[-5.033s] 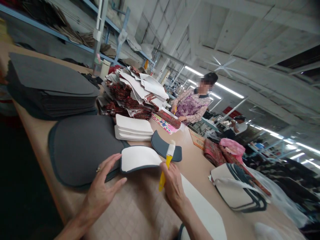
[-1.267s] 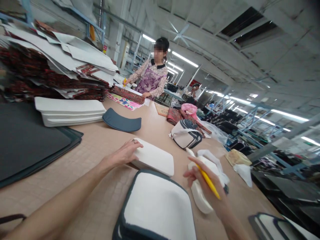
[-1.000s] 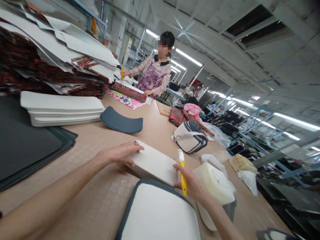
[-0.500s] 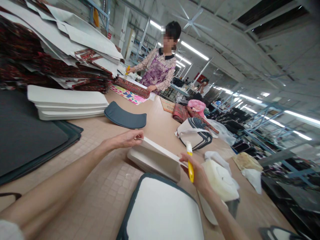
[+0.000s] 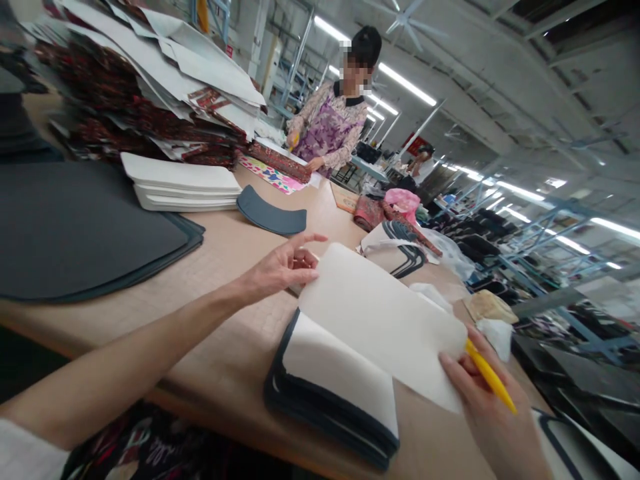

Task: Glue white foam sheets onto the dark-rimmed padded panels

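A white rounded-corner panel (image 5: 380, 320) is held up at a tilt over a stack of dark-edged, white-faced panels (image 5: 340, 363). My right hand (image 5: 490, 380) grips its right end between thumb and fingers. The same hand also keeps a yellow-handled brush (image 5: 490, 375), its bristle end hidden behind the panel. My left hand (image 5: 280, 270) is at the panel's upper left corner, fingers apart and index finger stretched out. Its thumb tip is at the panel's edge; whether it touches I cannot tell.
Beyond my left hand are a curved dark blue piece (image 5: 273, 212) and a pile of white panels (image 5: 185, 183). Large dark sheets (image 5: 90, 227) lie at left. Dark-edged bundled pieces (image 5: 395, 247) stand farther back. A co-worker (image 5: 335, 120) works across the table.
The white panel has been lifted and swung toward me, over the dark-edged stack. My right hand moved right and nearer with panel and brush. My left hand's fingers have spread.
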Demonstrator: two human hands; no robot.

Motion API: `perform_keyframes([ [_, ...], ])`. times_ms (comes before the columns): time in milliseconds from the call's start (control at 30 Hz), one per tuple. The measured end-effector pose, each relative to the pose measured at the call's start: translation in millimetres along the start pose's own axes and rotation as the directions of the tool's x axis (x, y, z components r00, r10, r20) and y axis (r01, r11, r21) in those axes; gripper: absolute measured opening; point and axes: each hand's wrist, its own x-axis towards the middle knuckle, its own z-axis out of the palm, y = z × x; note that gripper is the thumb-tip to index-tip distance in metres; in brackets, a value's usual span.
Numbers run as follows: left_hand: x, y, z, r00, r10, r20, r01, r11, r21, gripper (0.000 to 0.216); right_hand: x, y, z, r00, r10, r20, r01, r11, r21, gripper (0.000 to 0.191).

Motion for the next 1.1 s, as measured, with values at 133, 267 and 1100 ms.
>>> perform_keyframes([
  [133, -29, -29, 6, 0.985, -0.17, 0.026, 0.168, 0.983, 0.075, 0.025, -18, 24, -4, 0.978, 0.208, 0.025, -0.209, 0.974, 0.083, 0.084],
  [267, -46, -57, 7, 0.953, -0.303, 0.012, 0.302, 0.951, 0.066, 0.03, -26, 36, 0, 0.936, 0.349, 0.045, -0.351, 0.921, 0.17, 0.094],
  [1100, -59, -84, 14, 0.968, -0.249, 0.005, 0.23, 0.899, 0.373, 0.044, -25, 38, 7, 0.917, 0.392, 0.071, -0.397, 0.915, 0.072, 0.098],
])
